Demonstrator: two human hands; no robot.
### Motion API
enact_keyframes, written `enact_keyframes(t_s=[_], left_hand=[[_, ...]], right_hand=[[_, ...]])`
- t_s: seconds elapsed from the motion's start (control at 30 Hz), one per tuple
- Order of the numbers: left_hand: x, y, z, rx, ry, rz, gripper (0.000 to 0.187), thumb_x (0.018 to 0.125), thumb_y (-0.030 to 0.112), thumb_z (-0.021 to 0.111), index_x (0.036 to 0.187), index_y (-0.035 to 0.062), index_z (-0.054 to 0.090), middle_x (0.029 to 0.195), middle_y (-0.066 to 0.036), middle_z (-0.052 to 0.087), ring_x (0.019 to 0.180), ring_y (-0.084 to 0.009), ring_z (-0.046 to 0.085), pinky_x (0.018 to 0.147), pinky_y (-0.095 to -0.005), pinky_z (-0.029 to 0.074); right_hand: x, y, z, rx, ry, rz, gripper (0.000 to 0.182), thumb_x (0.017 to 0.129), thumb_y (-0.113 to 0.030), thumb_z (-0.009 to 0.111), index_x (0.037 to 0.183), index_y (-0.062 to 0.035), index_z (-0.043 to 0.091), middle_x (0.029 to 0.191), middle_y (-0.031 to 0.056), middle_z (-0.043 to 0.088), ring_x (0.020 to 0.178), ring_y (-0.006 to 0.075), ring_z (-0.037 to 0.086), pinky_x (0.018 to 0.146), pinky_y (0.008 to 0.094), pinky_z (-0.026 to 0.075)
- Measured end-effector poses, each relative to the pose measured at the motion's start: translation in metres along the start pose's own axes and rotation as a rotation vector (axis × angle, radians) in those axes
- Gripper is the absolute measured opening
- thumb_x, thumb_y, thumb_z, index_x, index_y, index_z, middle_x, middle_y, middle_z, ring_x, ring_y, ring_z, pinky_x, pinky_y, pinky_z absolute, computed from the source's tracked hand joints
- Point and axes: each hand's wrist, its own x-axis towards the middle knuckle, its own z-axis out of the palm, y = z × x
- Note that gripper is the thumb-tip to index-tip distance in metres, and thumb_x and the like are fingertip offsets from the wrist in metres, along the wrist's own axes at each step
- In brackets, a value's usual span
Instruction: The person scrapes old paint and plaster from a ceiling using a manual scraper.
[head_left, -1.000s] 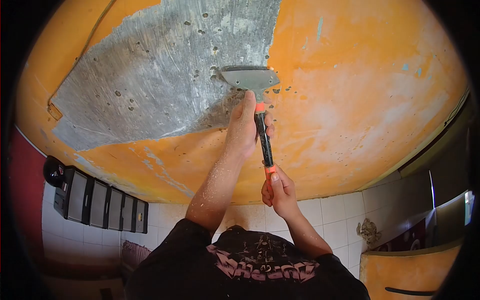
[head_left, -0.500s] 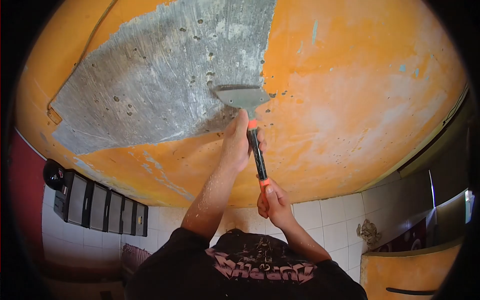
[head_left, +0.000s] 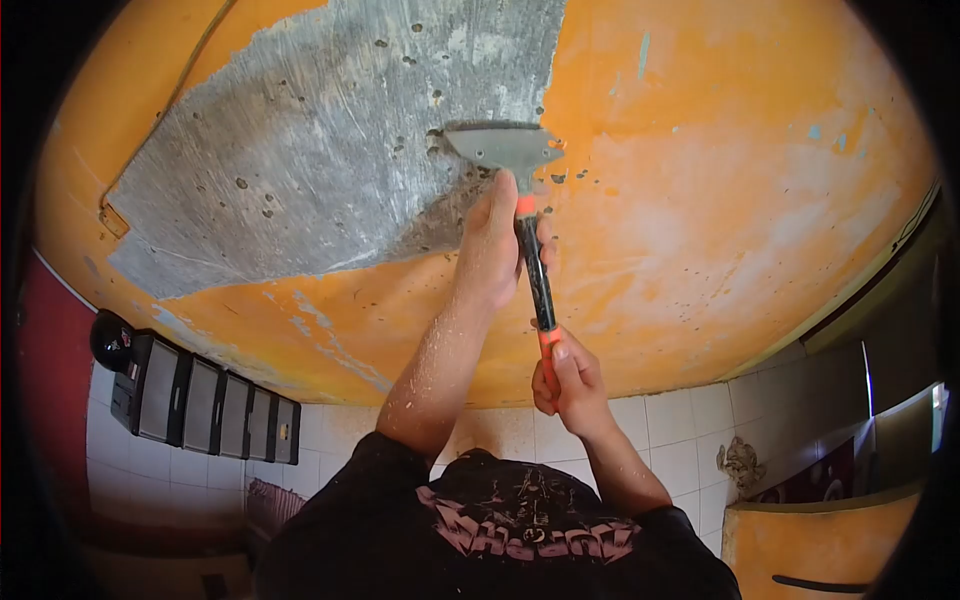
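**Scraper blade pressed to the ceiling**

Both your hands grip the scraper (head_left: 527, 235). Your left hand (head_left: 497, 250) is clenched around the upper handle, just below the metal blade (head_left: 503, 148). Your right hand (head_left: 570, 378) is clenched on the orange end of the handle. The blade lies flat against the ceiling (head_left: 720, 180), at the edge where the bare grey patch (head_left: 320, 150) meets the orange paint.

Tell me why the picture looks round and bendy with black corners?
In the head view, a very wide lens bends straight lines, so the tiled wall curves and the corners go black. The scraper and both hands, left and right, look sharp, and the orange ceiling is evenly lit.
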Motion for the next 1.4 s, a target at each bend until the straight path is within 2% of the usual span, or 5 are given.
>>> enact_keyframes(t_s=[0.33,0.57,0.93,1.07,1.4], left_hand=[[-0.001,-0.002,0.0,0.007,0.003,0.022,0.055,0.102,0.059,0.039,0.112,0.0068,0.052,0.066,-0.005,0.053,0.052,-0.0201,0.053,0.051,-0.0346,0.046],[-0.014,-0.017,-0.013,0.003,0.01,-0.047,0.058,0.102,0.06,0.036,0.115,0.0064,0.053,0.064,-0.004,0.052,0.053,-0.0198,0.053,0.052,-0.0344,0.045],[-0.01,-0.004,-0.008,0.028,-0.021,-0.03,0.049,0.103,0.058,0.039,0.096,0.0107,0.046,0.065,-0.005,0.053,0.052,-0.0196,0.052,0.051,-0.0341,0.045],[0.006,0.014,0.011,0.028,-0.024,0.026,0.053,0.103,0.058,0.039,0.114,0.0084,0.052,0.064,-0.005,0.053,0.05,-0.0193,0.052,0.05,-0.0341,0.045],[0.009,0.01,0.01,0.026,0.001,0.031,0.059,0.102,0.059,0.038,0.12,0.004,0.051,0.064,-0.005,0.052,0.049,-0.0182,0.052,0.048,-0.034,0.045]], right_hand=[[0.0,-0.007,-0.004,0.058,-0.013,0.018,0.031,0.108,-0.037,0.04,0.115,-0.0096,0.054,0.06,-0.0041,0.036,0.045,0.005,0.034,0.041,0.022,0.03],[-0.013,0.014,0.0,-0.049,0.039,0.017,0.041,0.108,-0.032,0.042,0.143,-0.0109,0.047,0.061,-0.0052,0.037,0.046,0.0041,0.035,0.041,0.0215,0.03],[-0.011,0.004,0.011,-0.002,0.038,0.014,0.038,0.108,-0.035,0.04,0.135,-0.0092,0.05,0.062,-0.0036,0.035,0.047,0.0053,0.034,0.041,0.0212,0.03],[0.0,-0.023,0.014,0.03,0.013,-0.017,0.039,0.108,-0.033,0.041,0.138,-0.0093,0.049,0.062,-0.0042,0.035,0.047,0.0053,0.035,0.041,0.0215,0.031],[0.002,-0.02,0.011,0.033,0.034,-0.013,0.033,0.108,-0.033,0.04,0.127,-0.0091,0.053,0.061,-0.0039,0.035,0.046,0.0056,0.035,0.041,0.0218,0.031]])
